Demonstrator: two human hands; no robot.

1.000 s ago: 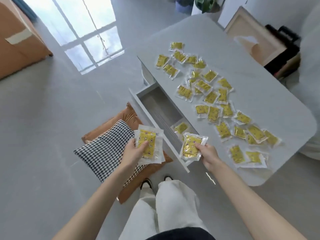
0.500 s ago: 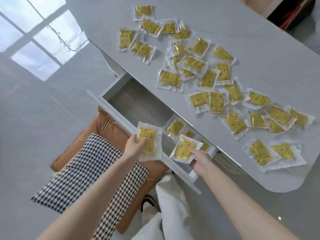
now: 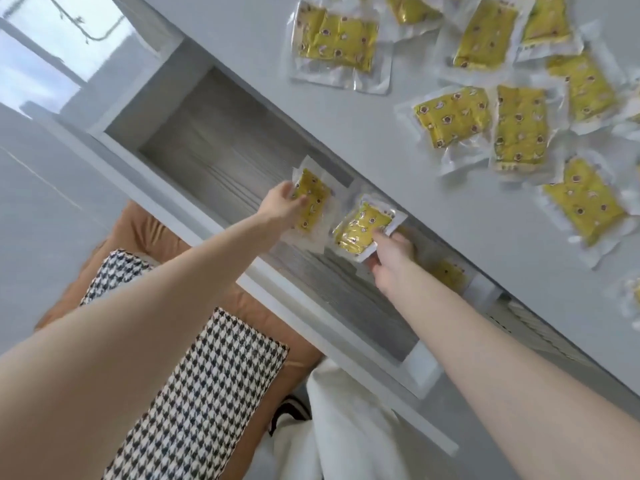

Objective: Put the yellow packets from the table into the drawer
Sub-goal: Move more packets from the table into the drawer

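Left grip point(image 3: 282, 204) closed on yellow packet point(image 3: 313, 199), right grip point(image 3: 393, 263) on second packet point(image 3: 362, 228), long axes toward table point(image 3: 242, 32)

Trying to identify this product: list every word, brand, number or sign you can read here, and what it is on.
No text is legible anywhere in this view.
Left packet, pinched by the left hand: dark spots on yellow, no readable letters.
Right packet, held by the right hand: same spotted print, blurred.
Loose packets on the table: spots only, any fine print too blurred.
Drawer: no markings show.
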